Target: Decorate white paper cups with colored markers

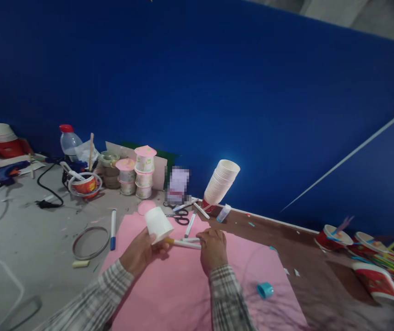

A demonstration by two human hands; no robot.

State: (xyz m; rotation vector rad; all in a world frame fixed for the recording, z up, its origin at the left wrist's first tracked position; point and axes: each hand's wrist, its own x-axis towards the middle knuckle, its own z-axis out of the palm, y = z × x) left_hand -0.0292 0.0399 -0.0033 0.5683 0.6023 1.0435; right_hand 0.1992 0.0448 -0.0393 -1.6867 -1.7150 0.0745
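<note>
The left hand (141, 249) is closed around a plain white paper cup (158, 224), tilted above the far left part of a flat pink paper sheet (169, 294). Just below the cup, a slim white marker with a yellow-brown end (186, 244) reaches right to the curled right hand (213, 249); whether its fingers grip it, I cannot tell. The step in hand seems to be readying the marker beside the cup; the next move calls for a steady left hold.

This looks like a craft workspace. Pink paper (169, 289), scissors (177, 216), markers (188, 245) and stacked paper cups (221, 182) share a counter (52, 248) against a blue wall (190, 82).
</note>
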